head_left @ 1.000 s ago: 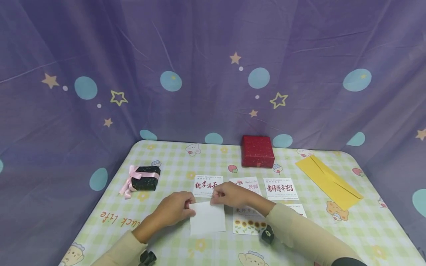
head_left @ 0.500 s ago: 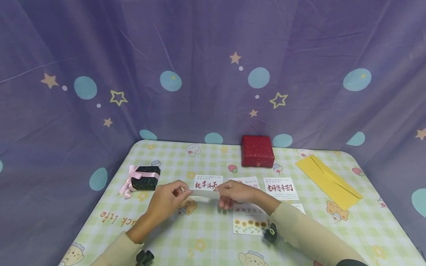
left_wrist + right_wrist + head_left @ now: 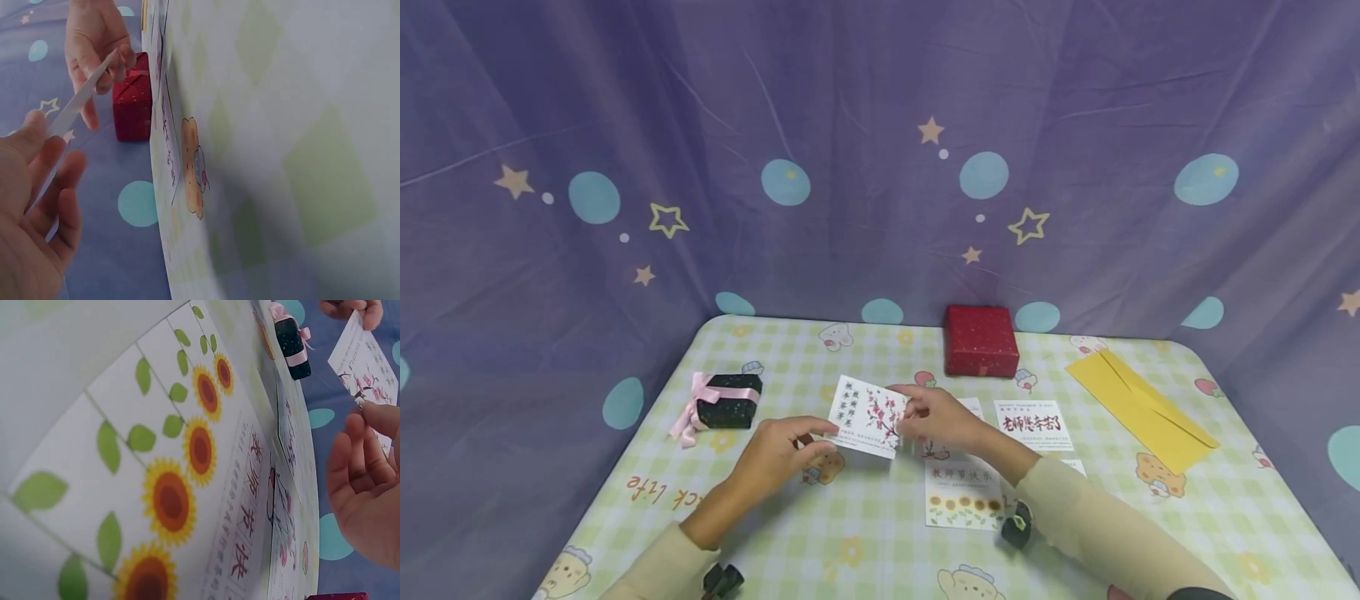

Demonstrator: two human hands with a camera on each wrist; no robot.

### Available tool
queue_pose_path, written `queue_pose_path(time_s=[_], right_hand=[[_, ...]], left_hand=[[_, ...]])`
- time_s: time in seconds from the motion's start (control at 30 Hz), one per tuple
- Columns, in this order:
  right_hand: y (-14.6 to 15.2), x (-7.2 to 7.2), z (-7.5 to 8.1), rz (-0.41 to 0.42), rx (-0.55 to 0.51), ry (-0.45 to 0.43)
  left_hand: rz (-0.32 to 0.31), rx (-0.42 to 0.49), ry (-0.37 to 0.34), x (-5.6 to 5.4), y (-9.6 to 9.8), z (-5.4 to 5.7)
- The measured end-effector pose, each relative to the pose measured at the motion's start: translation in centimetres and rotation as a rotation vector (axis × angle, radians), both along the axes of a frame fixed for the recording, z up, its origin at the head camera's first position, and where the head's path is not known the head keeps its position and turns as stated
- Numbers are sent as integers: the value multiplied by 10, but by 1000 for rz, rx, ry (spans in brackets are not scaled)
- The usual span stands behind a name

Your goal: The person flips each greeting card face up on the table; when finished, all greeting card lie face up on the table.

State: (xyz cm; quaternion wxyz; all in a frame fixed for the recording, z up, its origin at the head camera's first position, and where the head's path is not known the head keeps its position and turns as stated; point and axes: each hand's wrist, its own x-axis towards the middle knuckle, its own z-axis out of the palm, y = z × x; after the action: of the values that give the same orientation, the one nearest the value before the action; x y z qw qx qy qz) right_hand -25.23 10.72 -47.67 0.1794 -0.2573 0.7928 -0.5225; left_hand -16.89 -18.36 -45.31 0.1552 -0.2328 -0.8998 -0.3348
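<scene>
A white greeting card with dark lettering and pink blossom branches is held above the table, tilted, its printed face showing in the head view. My left hand pinches its left edge between thumb and finger. On the other side, my right hand pinches the card's right edge. In the left wrist view the card appears nearly edge-on between the two hands. Below and to the right lies a sunflower card, seen close up in the right wrist view. The card behind the held one is hidden in the head view.
A red box stands at the back, and a yellow envelope lies at right. Another card with red lettering lies nearer the right sleeve. At left sits a dark box with a pink ribbon bow.
Both hands have lifted the card from its low position, where its blank white side showed, and turned it so the blossom print now faces up. The things on the table have not moved.
</scene>
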Motion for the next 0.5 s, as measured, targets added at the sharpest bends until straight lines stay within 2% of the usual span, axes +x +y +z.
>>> queue_pose_path(time_s=[0.17,0.3,0.37,0.5], right_hand=[[3,2,0,-1,-19,23],[7,5,-3,19,-22,14],[9,7,-6,34,3,6],[16,11,-12,86,137,51]], left_hand=[[-35,-70,-58,0,-1,-4],[-70,-92,-86,0,-2,-10],[-91,-94,-110,1,-1,-14],[-129,-161,-142,2,1,-23]])
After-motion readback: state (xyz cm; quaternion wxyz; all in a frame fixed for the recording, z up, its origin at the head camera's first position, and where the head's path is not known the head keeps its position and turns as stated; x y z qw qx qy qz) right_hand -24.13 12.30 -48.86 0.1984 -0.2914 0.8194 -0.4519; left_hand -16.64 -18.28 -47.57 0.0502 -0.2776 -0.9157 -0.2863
